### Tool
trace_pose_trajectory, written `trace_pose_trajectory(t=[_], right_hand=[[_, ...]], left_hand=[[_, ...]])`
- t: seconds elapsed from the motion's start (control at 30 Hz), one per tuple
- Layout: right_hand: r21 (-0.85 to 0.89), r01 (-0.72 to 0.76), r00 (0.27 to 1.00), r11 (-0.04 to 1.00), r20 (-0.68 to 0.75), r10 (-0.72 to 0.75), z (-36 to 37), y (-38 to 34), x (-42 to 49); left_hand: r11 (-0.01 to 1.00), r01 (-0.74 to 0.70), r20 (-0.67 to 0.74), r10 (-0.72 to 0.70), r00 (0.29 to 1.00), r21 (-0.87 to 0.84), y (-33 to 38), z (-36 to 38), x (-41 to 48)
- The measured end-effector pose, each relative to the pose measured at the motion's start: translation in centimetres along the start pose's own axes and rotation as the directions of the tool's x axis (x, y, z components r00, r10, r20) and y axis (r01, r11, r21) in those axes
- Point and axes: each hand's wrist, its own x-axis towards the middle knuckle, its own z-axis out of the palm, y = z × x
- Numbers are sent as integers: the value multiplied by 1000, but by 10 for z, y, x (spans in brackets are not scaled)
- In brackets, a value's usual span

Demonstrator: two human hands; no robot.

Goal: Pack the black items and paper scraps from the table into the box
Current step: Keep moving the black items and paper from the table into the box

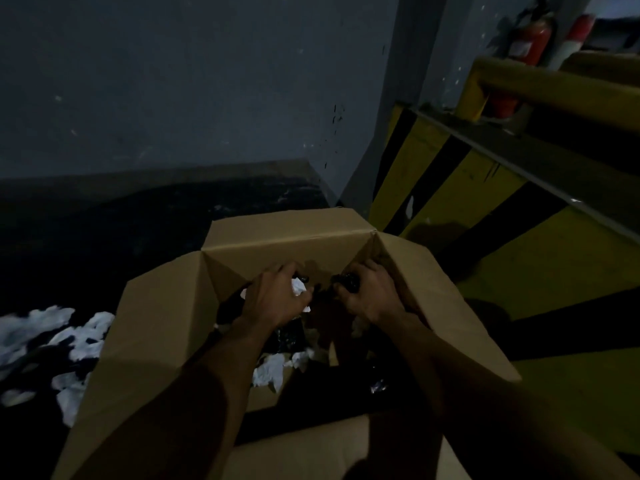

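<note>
Both hands are down inside the open box [284, 237]: the left hand [277, 299] is closed around white paper scraps [298, 287], the right hand [372, 296] is gripping a black item [348, 281]. Lighting's really dim, so the box contents under the forearms are hard to make out. More scraps [69, 341] sit on the dark surface [104, 244] left of the box.

no readable text, fire extinguisher [531, 38] label too blurred

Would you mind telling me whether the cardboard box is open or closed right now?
Open. The cardboard box has its flaps folded outward, and both hands, left hand and right hand, reach inside.
</note>
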Motion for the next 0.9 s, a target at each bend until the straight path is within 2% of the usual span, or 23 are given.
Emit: trace_pose_trajectory(t=[0.2, 0.3, 0.43, 0.53, 0.9], right_hand=[[-44, -75, 988, 996, 132, 80, 26, 1, 10], [-51, -109, 978, 993, 173, 116, 31, 0, 11], [-67, -117, 973, 991, 194, 128, 29, -3, 9], [-74, -85, 981, 994, 168, 96, 21, -7, 5], [33, 39, 992, 999, 118, -42, -17, -35, -27]], left_hand=[[990, 110, 99, -119, 988, 90, -17, 12, 5], [980, 151, 208, -175, 962, 128, -23, 14, 5], [978, 140, 302, -182, 936, 154, -28, 16, 4], [989, 133, 283, -144, 948, 57, -25, 15, 3], [1000, -13, 69, 11, 998, 27, 7, -29, -14]])
